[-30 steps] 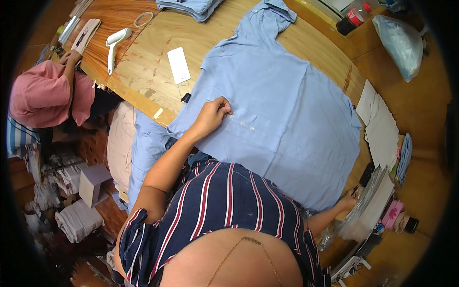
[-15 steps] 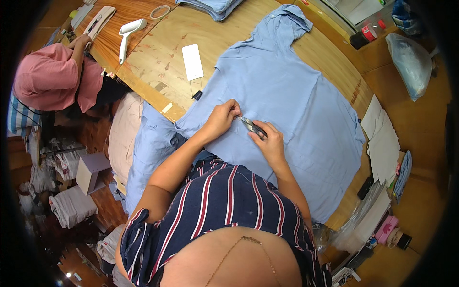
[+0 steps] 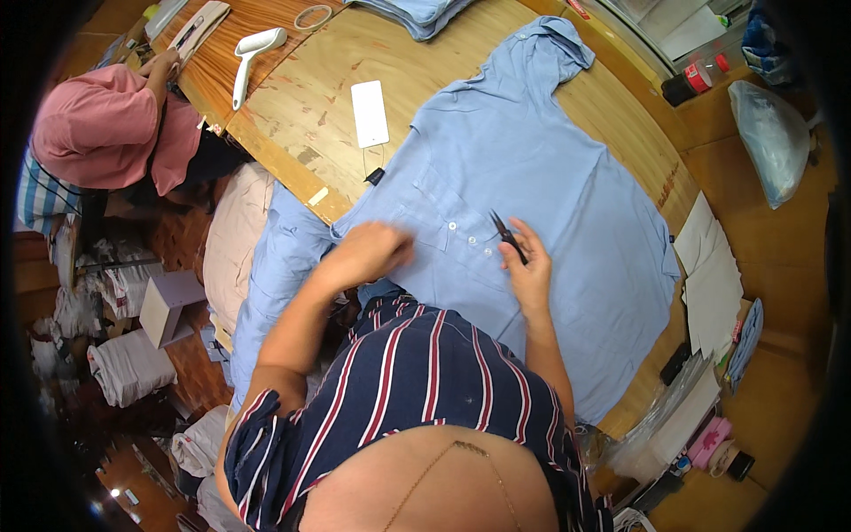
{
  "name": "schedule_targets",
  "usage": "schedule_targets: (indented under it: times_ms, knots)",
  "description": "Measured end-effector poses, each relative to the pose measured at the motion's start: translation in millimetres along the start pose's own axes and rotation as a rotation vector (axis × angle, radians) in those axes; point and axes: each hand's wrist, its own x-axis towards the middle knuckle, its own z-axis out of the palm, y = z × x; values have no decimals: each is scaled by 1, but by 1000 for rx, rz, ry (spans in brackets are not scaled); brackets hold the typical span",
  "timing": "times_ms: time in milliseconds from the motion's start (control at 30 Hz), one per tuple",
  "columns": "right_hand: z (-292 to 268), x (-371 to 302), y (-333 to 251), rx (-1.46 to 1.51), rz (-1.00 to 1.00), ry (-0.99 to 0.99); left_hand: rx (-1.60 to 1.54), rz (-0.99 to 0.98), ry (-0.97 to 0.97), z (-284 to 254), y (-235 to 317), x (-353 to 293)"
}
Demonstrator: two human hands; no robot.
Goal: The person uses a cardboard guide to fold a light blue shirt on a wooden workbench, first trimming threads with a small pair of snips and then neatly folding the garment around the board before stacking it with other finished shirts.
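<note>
A light blue shirt (image 3: 541, 168) lies spread over the table, its collar toward the far side. White buttons (image 3: 472, 240) show along its placket, close in front of me. My right hand (image 3: 529, 266) is closed around small dark thread snips (image 3: 509, 238), whose blades point up and left above the shirt, just right of the buttons. Over the shirt's near left part is my left hand (image 3: 377, 253), smeared by motion; its fingers look curled, but whether they hold anything is not visible.
A white card (image 3: 370, 113) with a cord and black clip (image 3: 375, 176) lies left of the shirt. Beyond are a white lint roller (image 3: 254, 66) and folded blue garments (image 3: 421, 13). A person in pink (image 3: 97, 124) is at the left. White papers (image 3: 709, 266) lie along the right edge.
My left hand has pulled away from the placket, left and toward me. My right hand, with the snips, has moved slightly right, and the buttons have come into sight.
</note>
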Motion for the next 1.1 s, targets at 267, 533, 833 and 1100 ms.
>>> schedule_targets:
  times_ms: [267,533,833,1100]
  knots:
    - [19,46,-18,-287,4,-52,65,235,607,-10,-33,64]
    - [60,62,-20,-874,14,-168,123,242,386,-10,-56,99]
    - [72,24,-4,-1115,-1051,-215,-26,261,385,-23,-52,93]
    - [78,17,0,-1184,-1128,-242,-937,-68,-20,-18,-18,73]
